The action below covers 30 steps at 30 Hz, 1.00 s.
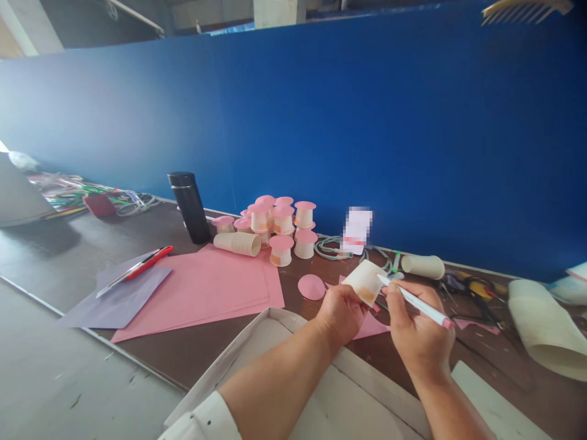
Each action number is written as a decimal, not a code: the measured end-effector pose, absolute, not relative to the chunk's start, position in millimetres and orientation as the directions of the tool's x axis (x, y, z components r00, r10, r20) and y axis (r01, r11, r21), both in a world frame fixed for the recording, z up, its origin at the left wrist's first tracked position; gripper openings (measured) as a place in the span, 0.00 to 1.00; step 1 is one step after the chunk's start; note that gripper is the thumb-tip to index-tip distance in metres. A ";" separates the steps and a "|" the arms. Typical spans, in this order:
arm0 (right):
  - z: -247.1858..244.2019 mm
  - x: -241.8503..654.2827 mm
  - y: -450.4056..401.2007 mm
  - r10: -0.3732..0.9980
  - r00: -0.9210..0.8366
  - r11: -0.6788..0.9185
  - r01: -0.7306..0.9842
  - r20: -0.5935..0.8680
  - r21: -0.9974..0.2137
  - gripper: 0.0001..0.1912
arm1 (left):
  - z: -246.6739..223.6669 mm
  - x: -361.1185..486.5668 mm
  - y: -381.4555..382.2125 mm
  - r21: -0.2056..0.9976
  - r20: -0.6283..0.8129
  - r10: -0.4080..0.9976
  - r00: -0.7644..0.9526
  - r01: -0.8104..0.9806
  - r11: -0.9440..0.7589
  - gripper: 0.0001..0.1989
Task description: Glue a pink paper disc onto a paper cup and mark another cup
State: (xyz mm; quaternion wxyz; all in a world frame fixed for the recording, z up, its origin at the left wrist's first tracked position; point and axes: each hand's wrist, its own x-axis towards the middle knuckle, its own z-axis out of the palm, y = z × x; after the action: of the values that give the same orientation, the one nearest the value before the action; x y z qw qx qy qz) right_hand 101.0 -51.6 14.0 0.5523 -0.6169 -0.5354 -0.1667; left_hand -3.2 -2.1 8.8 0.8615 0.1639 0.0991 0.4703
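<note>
Left hand: fingers and thumb curled snugly round the cup, so it's pretty well closed up; the left hand (342,315) sits just above the box (275,316).
Cup: pale, smooth, tapered; the cup (363,281) is being held tilted over the table (160,360), with a brownish-orange patch on its side.
Right hand: the right hand (419,330) is bunched in a writing grip, with the pen (424,308) pinched in it.
Pen: slim white barrel, pink end; tip pointed at the cup's edge, contact can't really be told.
Pink bits: a round paper disc (312,287) lies just beside the left hand.
Capped cups: wide pink rounds are perched on the white cups (305,242), some piled up.
Flat stuff: matte pink sheets (211,284) are spread out to the left.
</note>
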 end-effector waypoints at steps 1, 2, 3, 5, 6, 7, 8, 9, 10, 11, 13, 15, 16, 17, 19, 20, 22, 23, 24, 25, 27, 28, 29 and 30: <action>13.8 101.1 -51.3 0.478 0.372 0.183 0.844 0.796 -0.504 0.12 | 9.3 -3.3 -2.1 0.377 -0.030 0.843 0.537 -0.775 0.507 0.25; 13.7 101.2 -51.0 0.479 0.371 0.183 0.844 0.795 -0.504 0.12 | 10.0 -3.6 -2.2 0.377 -0.038 0.843 0.536 -0.774 0.509 0.25; 13.7 101.2 -50.9 0.478 0.370 0.184 0.845 0.796 -0.503 0.12 | 10.8 -3.9 -2.4 0.374 -0.041 0.843 0.536 -0.774 0.510 0.24; 13.8 101.2 -50.8 0.472 0.370 0.184 0.847 0.800 -0.499 0.12 | 12.0 -4.5 -2.7 0.359 -0.041 0.842 0.537 -0.779 0.514 0.24; 13.8 101.2 -50.9 0.469 0.369 0.184 0.848 0.802 -0.497 0.12 | 12.5 -4.8 -2.7 0.350 -0.038 0.841 0.539 -0.781 0.517 0.24; 13.9 101.2 -51.0 0.468 0.368 0.184 0.849 0.803 -0.496 0.12 | 12.8 -5.0 -2.8 0.343 -0.035 0.839 0.542 -0.783 0.520 0.24; 14.0 101.2 -51.1 0.468 0.367 0.185 0.849 0.804 -0.495 0.12 | 12.9 -5.2 -2.7 0.338 -0.032 0.837 0.547 -0.782 0.524 0.24; 14.0 101.2 -51.2 0.468 0.366 0.188 0.848 0.804 -0.495 0.12 | 12.9 -5.3 -2.6 0.335 -0.030 0.833 0.552 -0.780 0.529 0.25; 14.1 101.1 -51.2 0.469 0.366 0.190 0.847 0.804 -0.496 0.12 | 12.8 -5.4 -2.4 0.334 -0.029 0.833 0.553 -0.780 0.529 0.25; 14.3 101.0 -51.2 0.469 0.365 0.191 0.847 0.804 -0.496 0.12 | 12.6 -5.4 -2.2 0.335 -0.029 0.833 0.553 -0.779 0.529 0.25; 14.9 100.6 -51.1 0.468 0.365 0.189 0.848 0.805 -0.495 0.12 | 12.6 -5.6 -1.8 0.338 -0.036 0.834 0.551 -0.779 0.529 0.26; 15.6 100.2 -51.0 0.465 0.364 0.186 0.852 0.807 -0.490 0.12 | 12.9 -5.9 -1.6 0.341 -0.049 0.834 0.549 -0.776 0.531 0.27; 15.9 100.1 -51.0 0.462 0.361 0.185 0.854 0.810 -0.487 0.12 | 13.2 -6.2 -1.6 0.341 -0.055 0.833 0.551 -0.773 0.534 0.27; 16.2 100.1 -51.0 0.460 0.358 0.185 0.856 0.813 -0.482 0.12 | 13.6 -6.5 -1.6 0.341 -0.060 0.831 0.553 -0.771 0.538 0.28; 16.4 100.3 -51.1 0.455 0.351 0.188 0.861 0.818 -0.473 0.12 | 14.4 -7.0 -1.7 0.335 -0.069 0.828 0.556 -0.769 0.544 0.29; 16.4 100.5 -51.1 0.455 0.350 0.190 0.861 0.819 -0.473 0.12 | 14.8 -7.2 -1.8 0.333 -0.072 0.827 0.557 -0.769 0.546 0.29; 16.4 101.0 -50.9 0.452 0.351 0.193 0.859 0.820 -0.474 0.12 | 15.3 -7.4 -1.9 0.332 -0.075 0.829 0.554 -0.770 0.545 0.30; 16.4 101.1 -50.8 0.453 0.351 0.194 0.858 0.820 -0.475 0.12 | 15.5 -7.4 -1.9 0.333 -0.074 0.829 0.554 -0.770 0.544 0.30; 16.4 101.2 -50.8 0.454 0.352 0.194 0.858 0.819 -0.476 0.12 | 15.6 -7.5 -1.9 0.334 -0.072 0.830 0.554 -0.771 0.543 0.29; 16.4 101.2 -50.7 0.454 0.351 0.190 0.859 0.819 -0.474 0.12 | 15.5 -7.5 -1.8 0.333 -0.069 0.830 0.553 -0.772 0.542 0.29; 16.4 100.8 -50.7 0.457 0.350 0.182 0.863 0.818 -0.471 0.13 | 15.4 -7.4 -1.7 0.329 -0.061 0.831 0.554 -0.775 0.540 0.28; 16.3 100.5 -50.7 0.460 0.351 0.177 0.864 0.816 -0.471 0.13 | 15.2 -7.4 -1.7 0.328 -0.056 0.831 0.554 -0.775 0.539 0.28; 16.2 100.2 -50.7 0.462 0.350 0.172 0.866 0.815 -0.470 0.13 | 15.2 -7.5 -1.7 0.330 -0.053 0.831 0.554 -0.776 0.538 0.28; 16.0 99.9 -50.8 0.463 0.351 0.168 0.867 0.814 -0.469 0.13 | 15.1 -7.5 -1.7 0.332 -0.053 0.830 0.554 -0.775 0.538 0.28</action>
State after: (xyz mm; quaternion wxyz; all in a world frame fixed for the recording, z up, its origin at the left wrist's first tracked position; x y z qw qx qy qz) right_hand 99.9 -50.8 16.0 0.5423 -0.6174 -0.5385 -0.1862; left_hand -7.5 -1.7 15.1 0.8710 0.1362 0.1026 0.4607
